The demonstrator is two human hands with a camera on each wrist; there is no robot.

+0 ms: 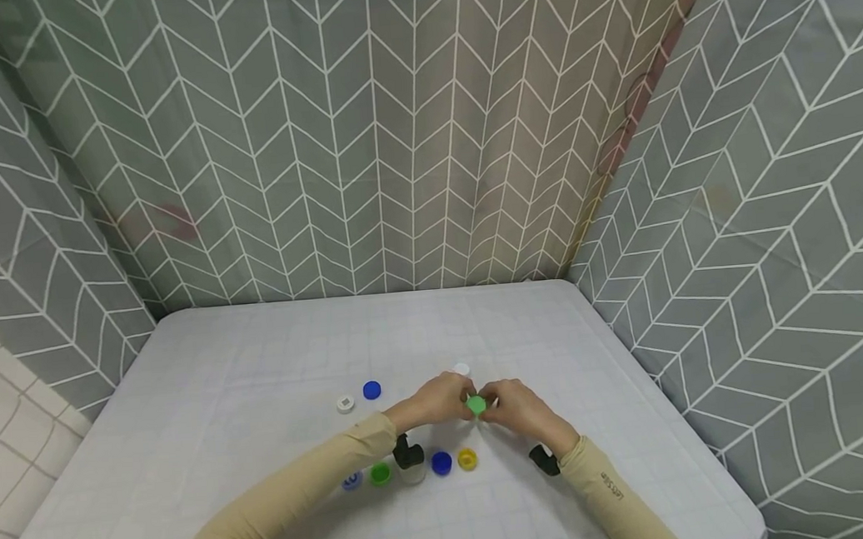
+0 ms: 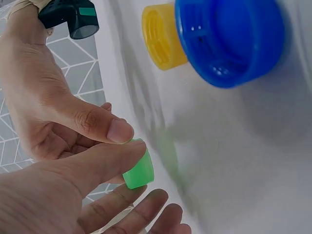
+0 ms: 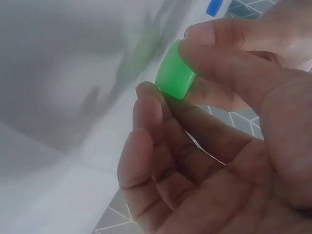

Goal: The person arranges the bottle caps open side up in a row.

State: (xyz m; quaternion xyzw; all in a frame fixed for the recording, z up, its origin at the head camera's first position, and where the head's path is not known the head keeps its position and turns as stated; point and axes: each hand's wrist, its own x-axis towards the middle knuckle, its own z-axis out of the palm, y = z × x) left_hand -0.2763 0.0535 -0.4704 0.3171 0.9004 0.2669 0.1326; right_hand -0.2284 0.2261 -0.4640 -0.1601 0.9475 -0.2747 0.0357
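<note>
Table point(image 1: 257, 357), pale-topped, carries caps in two loose rows. Leftmost, a marked white cap point(image 1: 346, 404) lies past the middle toward the back edge, and a blue-and-white cap point(image 1: 352, 480) sits nearer the front edge. Next come a blue cap point(image 1: 371, 390) in the farther row and a darker green cap point(image 1: 380, 473) in the nearer one, then a pale cap point(image 1: 413, 474), partly hidden by the black wrist camera point(image 1: 408, 452). The left hand point(image 1: 438, 398) reaches in, its thumb and fingers pinching a bright green cap point(image 1: 476, 405) between the two rows, right of the table's centre. This cap is squat, tapering slightly, with no marked long axis; one face turns upward, and which end is open cannot be told. Below the hands, toward the front edge, a hollow-up blue cap point(image 1: 441, 462) stands just beside a yellow cap point(image 1: 467, 459); beyond them is a plain white cap point(image 1: 462, 370). The right hand point(image 1: 518, 407), nearest the right edge, clamps thumb and fingers on the same bright green cap.
</note>
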